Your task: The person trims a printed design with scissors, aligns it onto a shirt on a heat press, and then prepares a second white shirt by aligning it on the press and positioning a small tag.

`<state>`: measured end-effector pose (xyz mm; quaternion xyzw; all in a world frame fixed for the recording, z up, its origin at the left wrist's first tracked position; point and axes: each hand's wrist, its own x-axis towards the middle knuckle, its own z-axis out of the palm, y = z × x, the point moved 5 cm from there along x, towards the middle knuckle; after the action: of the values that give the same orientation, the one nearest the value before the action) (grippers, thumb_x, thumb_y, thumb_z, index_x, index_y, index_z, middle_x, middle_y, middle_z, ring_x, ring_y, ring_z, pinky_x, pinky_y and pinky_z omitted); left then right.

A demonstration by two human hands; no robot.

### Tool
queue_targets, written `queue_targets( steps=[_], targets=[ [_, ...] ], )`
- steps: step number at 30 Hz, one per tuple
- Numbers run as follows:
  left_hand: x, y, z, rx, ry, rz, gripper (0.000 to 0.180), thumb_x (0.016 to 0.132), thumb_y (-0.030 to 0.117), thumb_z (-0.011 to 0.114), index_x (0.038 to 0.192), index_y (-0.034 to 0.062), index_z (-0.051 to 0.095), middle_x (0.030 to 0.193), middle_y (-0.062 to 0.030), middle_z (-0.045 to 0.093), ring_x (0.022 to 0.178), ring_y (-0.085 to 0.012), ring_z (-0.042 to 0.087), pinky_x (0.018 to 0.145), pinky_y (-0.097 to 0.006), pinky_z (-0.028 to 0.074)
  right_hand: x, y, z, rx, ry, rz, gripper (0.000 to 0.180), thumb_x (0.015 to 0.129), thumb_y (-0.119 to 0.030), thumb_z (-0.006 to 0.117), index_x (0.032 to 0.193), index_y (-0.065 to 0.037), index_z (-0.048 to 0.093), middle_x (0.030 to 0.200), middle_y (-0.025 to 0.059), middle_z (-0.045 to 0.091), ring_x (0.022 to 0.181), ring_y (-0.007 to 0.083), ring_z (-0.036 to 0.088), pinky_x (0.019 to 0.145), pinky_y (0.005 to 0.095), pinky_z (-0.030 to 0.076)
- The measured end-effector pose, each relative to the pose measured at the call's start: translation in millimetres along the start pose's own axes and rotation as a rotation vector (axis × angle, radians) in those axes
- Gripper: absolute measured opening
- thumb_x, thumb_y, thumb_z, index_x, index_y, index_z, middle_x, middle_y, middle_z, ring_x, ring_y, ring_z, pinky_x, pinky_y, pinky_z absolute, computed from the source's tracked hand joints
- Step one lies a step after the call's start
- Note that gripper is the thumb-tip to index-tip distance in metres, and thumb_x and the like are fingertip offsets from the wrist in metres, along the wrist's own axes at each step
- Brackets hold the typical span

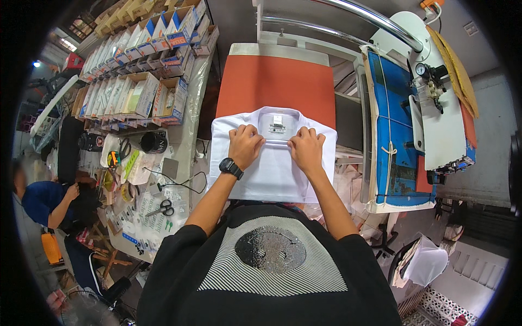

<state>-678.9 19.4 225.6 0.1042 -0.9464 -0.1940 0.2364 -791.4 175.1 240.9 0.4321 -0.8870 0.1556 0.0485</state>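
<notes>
A white T-shirt [274,176] lies spread over the near part of an orange-red padded board [277,81], its neck opening toward the far side. Inside the neck, a label with dark print [276,129] shows on the back panel. My left hand [246,145], below a black wristwatch [231,167], pinches the front neckline left of the label. On the other side my right hand [306,152] grips the same neckline with bent fingers. Between the two hands the collar edge runs nearly straight. The shirt's lower end hangs close to my body.
At right stands a machine with a blue, string-tied panel [390,125] and a pressure gauge [420,69]. A chrome bar [375,19] crosses above. The left table holds boxes of packets [128,95], scissors [161,208] and a black mug [154,142]. Another person [46,201] sits far left.
</notes>
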Motion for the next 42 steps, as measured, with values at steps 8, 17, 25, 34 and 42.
queue_targets(
  steps=[8,17,25,34,42],
  targets=[
    [12.9,12.0,1.5,-0.039,0.026,-0.1,0.009,0.072,0.018,0.072,0.077,0.0121,0.069,0.092,-0.0017,0.058,0.091,-0.0222,0.053,0.08,-0.041,0.034,19.1,0.8,2.5,0.023,-0.105,0.231,0.037,0.071,-0.019,0.074,0.107,-0.013,0.067,0.098,0.0065,0.06,0.098,0.0249,0.056,0.082,0.044,0.034],
    [11.9,18.1,-2.0,-0.066,0.125,-0.127,0.018,0.076,0.018,0.069,0.093,0.0113,0.07,0.098,-0.0047,0.059,0.092,-0.0229,0.055,0.081,-0.04,0.034,11.4,2.9,1.4,0.216,0.032,0.232,0.035,0.078,-0.018,0.066,0.112,-0.013,0.066,0.102,0.0084,0.059,0.1,0.0253,0.055,0.086,0.0444,0.033],
    [-47.6,2.8,-61.8,-0.114,0.282,-0.291,0.027,0.076,0.01,0.067,0.103,0.0102,0.07,0.099,-0.0088,0.059,0.095,-0.026,0.055,0.083,-0.042,0.038,-90.2,50.6,-151.4,0.325,0.639,0.383,0.018,0.082,0.002,0.059,0.097,-0.003,0.068,0.093,0.0107,0.065,0.086,0.0251,0.06,0.08,0.0346,0.046],
    [-41.8,19.3,-46.0,-0.235,0.165,-0.189,0.03,0.077,0.003,0.064,0.107,0.0075,0.069,0.098,-0.0101,0.059,0.091,-0.0268,0.055,0.081,-0.039,0.042,-191.2,215.6,-273.3,-0.529,0.88,0.594,0.038,0.1,-0.03,0.053,0.122,0.0,0.061,0.125,0.0204,0.056,0.118,0.0351,0.051,0.094,0.0442,0.043],
    [-9.8,25.6,-7.6,-0.126,0.095,-0.134,0.044,0.08,0.009,0.065,0.124,0.0057,0.063,0.113,-0.0101,0.06,0.101,-0.025,0.055,0.086,-0.04,0.039,-187.8,254.5,-248.8,-0.605,0.597,0.598,0.037,0.101,-0.035,0.049,0.121,-0.006,0.062,0.13,0.0133,0.056,0.117,0.0347,0.052,0.099,0.0496,0.037]
  ],
)
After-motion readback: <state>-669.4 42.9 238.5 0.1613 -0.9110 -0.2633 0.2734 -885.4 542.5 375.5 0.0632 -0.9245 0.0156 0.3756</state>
